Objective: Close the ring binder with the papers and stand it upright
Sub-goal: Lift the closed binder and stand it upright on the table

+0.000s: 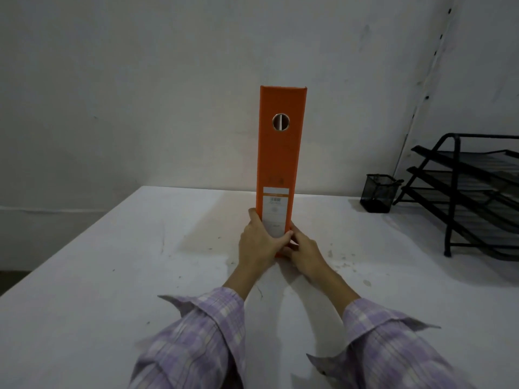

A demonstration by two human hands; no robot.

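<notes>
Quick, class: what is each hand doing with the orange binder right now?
Left hand: grip closed around the lower spine of the upright orange binder.
Right hand: grip closed against the binder's base, right side.

Looks like a bare little office corner: plain white desk (112, 276), black mesh pen cup (377, 196), stacked black letter trays (474, 192) against a scuffed white wall (140, 80), plus an orange ring binder (279, 153).
</notes>
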